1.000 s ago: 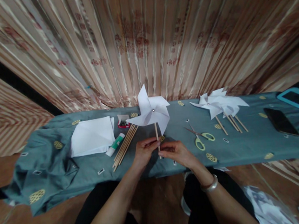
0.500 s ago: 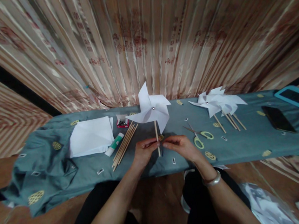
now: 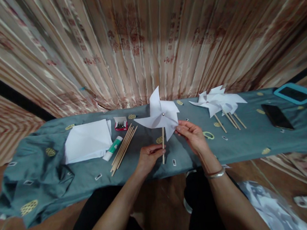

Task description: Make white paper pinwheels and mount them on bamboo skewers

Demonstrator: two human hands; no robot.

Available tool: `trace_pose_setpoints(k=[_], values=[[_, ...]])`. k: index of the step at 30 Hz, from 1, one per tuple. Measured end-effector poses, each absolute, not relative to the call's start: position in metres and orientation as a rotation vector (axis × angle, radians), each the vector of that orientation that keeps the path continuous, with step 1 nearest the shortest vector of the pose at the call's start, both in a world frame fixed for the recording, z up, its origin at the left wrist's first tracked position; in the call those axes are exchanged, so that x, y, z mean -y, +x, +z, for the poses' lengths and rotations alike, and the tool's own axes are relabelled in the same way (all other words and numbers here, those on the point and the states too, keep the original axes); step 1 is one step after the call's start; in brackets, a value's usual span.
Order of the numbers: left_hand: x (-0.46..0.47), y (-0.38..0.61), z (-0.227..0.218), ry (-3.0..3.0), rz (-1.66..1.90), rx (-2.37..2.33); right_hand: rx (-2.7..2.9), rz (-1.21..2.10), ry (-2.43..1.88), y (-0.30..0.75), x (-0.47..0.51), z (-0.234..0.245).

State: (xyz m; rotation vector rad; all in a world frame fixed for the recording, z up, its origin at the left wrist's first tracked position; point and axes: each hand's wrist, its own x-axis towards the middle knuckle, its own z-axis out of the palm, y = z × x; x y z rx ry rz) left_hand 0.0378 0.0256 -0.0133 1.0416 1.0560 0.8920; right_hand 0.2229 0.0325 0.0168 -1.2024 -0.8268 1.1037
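Pinching the paper pinwheel [image 3: 157, 119] by its stick [image 3: 163, 138] above the cloth [image 3: 186, 157]: left hand [image 3: 149, 158]. The right hand [image 3: 192, 135] is at a blade [image 3: 170, 127], can't tell if gripping. Probably featherlight, creases easy; grab the stick.

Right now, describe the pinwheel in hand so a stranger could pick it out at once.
Start at the long blue-green cloth below the patterned curtain. Near its middle, a white paper pinwheel stands on a wooden stick, the left hand on the stick and the right hand at a blade. Unlike the pinwheels clustered on the cloth further right, this one is held up.
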Motion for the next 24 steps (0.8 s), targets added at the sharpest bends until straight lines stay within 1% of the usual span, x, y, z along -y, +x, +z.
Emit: trace_pose_setpoints(k=[6, 18, 24], values=[[-0.025, 0.037, -0.011, 1.072, 0.89, -1.045, 0.763, 1.138, -1.174, 0.221, -0.032, 0.02], [-0.026, 0.04, -0.01, 1.005, 0.934, -1.05, 0.859, 1.247, -1.177, 0.201, -0.029, 0.026], [-0.026, 0.037, -0.008, 1.033, 0.924, -1.073, 1.053, 1.139, -1.237, 0.197, -0.023, 0.025]])
